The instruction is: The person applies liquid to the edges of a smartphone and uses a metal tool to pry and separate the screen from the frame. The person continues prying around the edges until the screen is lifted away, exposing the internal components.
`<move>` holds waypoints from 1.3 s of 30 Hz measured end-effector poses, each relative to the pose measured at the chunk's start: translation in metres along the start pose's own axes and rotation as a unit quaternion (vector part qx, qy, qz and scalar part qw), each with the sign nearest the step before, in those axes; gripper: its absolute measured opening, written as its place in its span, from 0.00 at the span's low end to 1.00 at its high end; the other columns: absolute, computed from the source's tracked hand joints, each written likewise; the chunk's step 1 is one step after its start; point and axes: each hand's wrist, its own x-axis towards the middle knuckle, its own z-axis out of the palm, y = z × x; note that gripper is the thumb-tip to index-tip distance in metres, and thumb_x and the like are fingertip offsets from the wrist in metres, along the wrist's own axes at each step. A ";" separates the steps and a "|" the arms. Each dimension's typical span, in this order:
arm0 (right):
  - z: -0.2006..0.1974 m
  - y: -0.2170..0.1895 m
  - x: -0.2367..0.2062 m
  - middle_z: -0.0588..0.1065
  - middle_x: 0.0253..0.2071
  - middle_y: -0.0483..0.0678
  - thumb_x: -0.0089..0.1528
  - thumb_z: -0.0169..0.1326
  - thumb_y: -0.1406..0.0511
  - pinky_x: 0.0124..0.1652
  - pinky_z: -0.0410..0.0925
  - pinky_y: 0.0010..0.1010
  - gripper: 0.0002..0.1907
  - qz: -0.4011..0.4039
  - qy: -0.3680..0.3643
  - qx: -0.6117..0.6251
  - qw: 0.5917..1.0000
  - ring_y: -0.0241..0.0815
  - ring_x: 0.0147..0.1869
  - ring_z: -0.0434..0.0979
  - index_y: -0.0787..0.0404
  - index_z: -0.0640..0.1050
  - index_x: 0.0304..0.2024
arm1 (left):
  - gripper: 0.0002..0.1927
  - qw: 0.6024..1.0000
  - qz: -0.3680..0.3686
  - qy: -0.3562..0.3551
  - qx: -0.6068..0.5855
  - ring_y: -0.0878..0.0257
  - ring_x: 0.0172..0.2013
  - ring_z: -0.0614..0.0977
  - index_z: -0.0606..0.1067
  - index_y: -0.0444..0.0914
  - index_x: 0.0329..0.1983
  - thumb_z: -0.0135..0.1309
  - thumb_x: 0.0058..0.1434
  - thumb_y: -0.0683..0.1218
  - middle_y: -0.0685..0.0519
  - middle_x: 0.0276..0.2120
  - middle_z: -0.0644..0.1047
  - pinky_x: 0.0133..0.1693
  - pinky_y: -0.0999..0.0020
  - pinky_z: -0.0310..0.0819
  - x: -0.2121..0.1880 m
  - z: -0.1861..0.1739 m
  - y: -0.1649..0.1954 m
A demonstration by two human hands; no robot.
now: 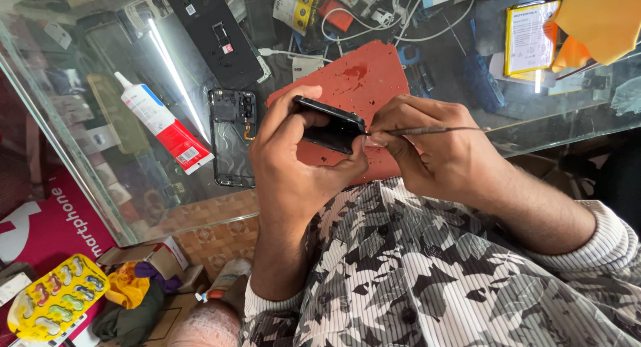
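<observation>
Black phone [330, 126] in left hand [300, 166] grip, right hand [434, 153] — thin tool [434, 129] at its edge

Bare glass [167, 73] left of mat [364, 76]; cables [374, 20], prob. parts crowd far edge.

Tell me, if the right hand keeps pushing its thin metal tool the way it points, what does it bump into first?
Most likely the black phone. The tool in the right hand already has its tip at the phone's edge, held by the left hand.
</observation>
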 end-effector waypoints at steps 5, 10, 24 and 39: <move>-0.002 0.002 0.004 0.77 0.38 0.53 0.63 0.57 0.76 0.34 0.73 0.36 0.06 -0.004 -0.007 0.020 1.000 0.51 0.39 0.83 0.68 0.73 0.39 | 0.20 1.000 -0.007 -0.001 0.006 0.60 0.45 0.87 0.76 0.31 0.37 0.73 0.48 0.43 0.48 0.53 0.78 0.47 0.69 0.85 0.000 0.000 -0.001; -0.002 0.000 0.006 0.77 0.38 0.53 0.63 0.58 0.76 0.34 0.73 0.36 0.06 0.015 -0.005 0.014 1.000 0.51 0.38 0.82 0.68 0.73 0.38 | 0.20 1.000 0.005 0.001 0.004 0.58 0.47 0.86 0.76 0.30 0.38 0.73 0.49 0.44 0.48 0.54 0.78 0.48 0.67 0.84 -0.001 -0.001 -0.003; -0.002 0.002 0.012 0.77 0.34 0.53 0.62 0.59 0.75 0.31 0.71 0.34 0.05 0.064 -0.013 0.024 0.998 0.48 0.34 0.82 0.69 0.75 0.36 | 0.21 1.000 0.002 -0.002 0.008 0.58 0.47 0.86 0.76 0.31 0.39 0.73 0.49 0.44 0.49 0.55 0.77 0.48 0.68 0.84 -0.001 -0.001 -0.004; -0.008 -0.006 0.024 0.76 0.30 0.54 0.61 0.60 0.73 0.28 0.70 0.36 0.04 0.087 -0.042 0.031 0.995 0.50 0.29 0.80 0.69 0.77 0.36 | 0.20 1.000 0.012 0.004 0.015 0.57 0.50 0.85 0.76 0.31 0.38 0.73 0.49 0.44 0.47 0.57 0.77 0.50 0.67 0.83 -0.003 -0.003 -0.006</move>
